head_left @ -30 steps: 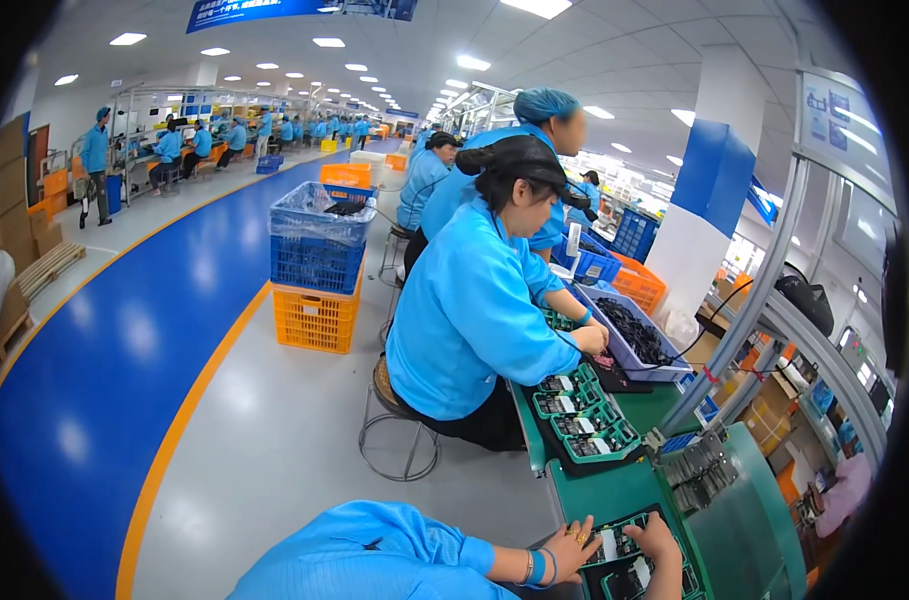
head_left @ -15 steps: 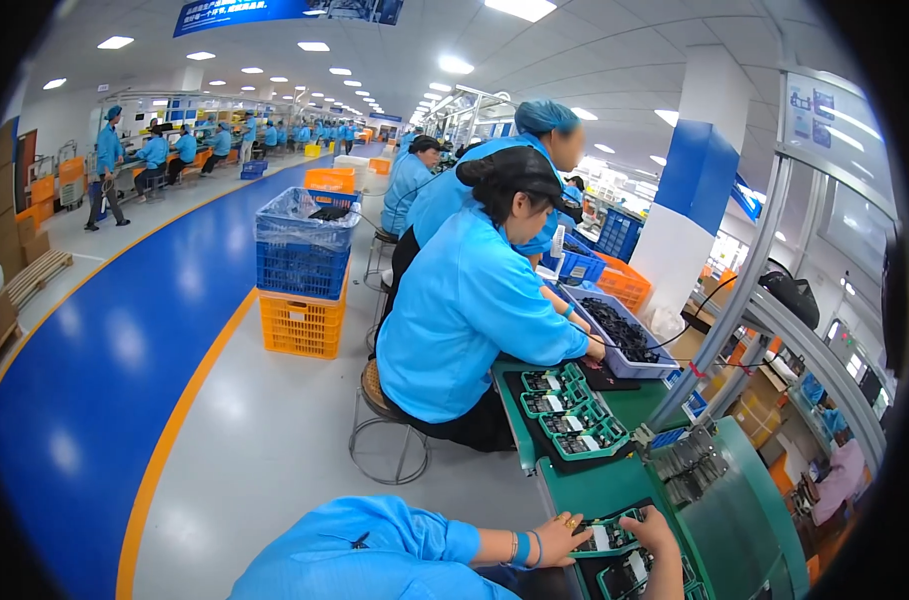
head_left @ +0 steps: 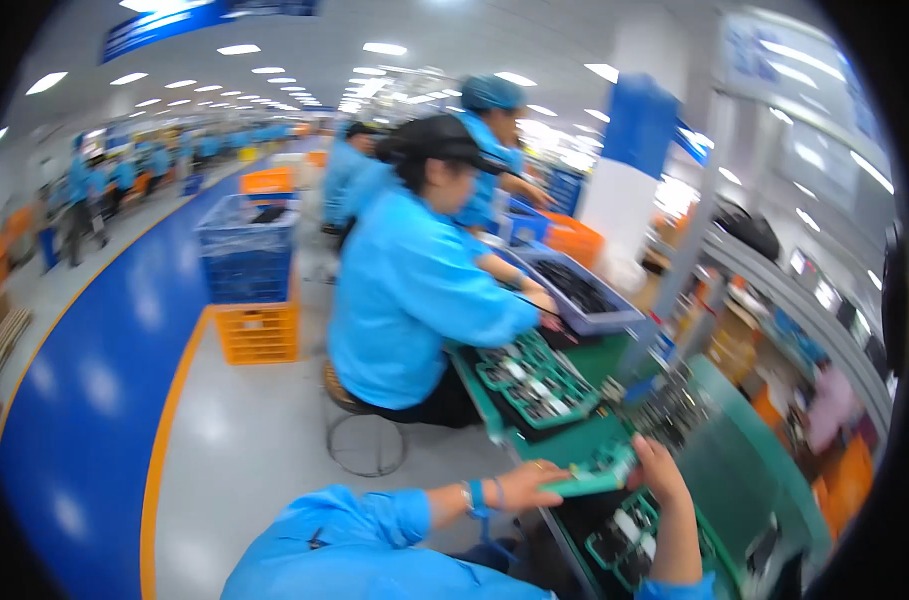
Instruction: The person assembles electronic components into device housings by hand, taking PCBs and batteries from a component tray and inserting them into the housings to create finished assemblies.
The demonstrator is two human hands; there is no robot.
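Raised and tilted above the near end of the green bench, a green fixture tray (head_left: 589, 482) with small parts in it is held between both hands. My left hand (head_left: 524, 487) grips its left end, fingers closed round the edge. At its other end, my right hand (head_left: 659, 466) holds on with thumb and fingers. Motion blur hides the finer detail of the parts. Below, near my right forearm, more green trays (head_left: 614, 545) with black and white parts lie on a dark mat. Further along the bench sits another group of filled green trays (head_left: 534, 385).
A co-worker in a blue jacket (head_left: 414, 270) sits just ahead, arms over the bench. Beyond the bench are a grey bin (head_left: 604, 318) of black parts and a metal frame post (head_left: 679, 240). Stacked crates (head_left: 257, 335) stand on the floor to the left.
My hands have lifted a green tray off the mat and tilted it. The whole view has swung, shifting the scene leftward and blurring it.
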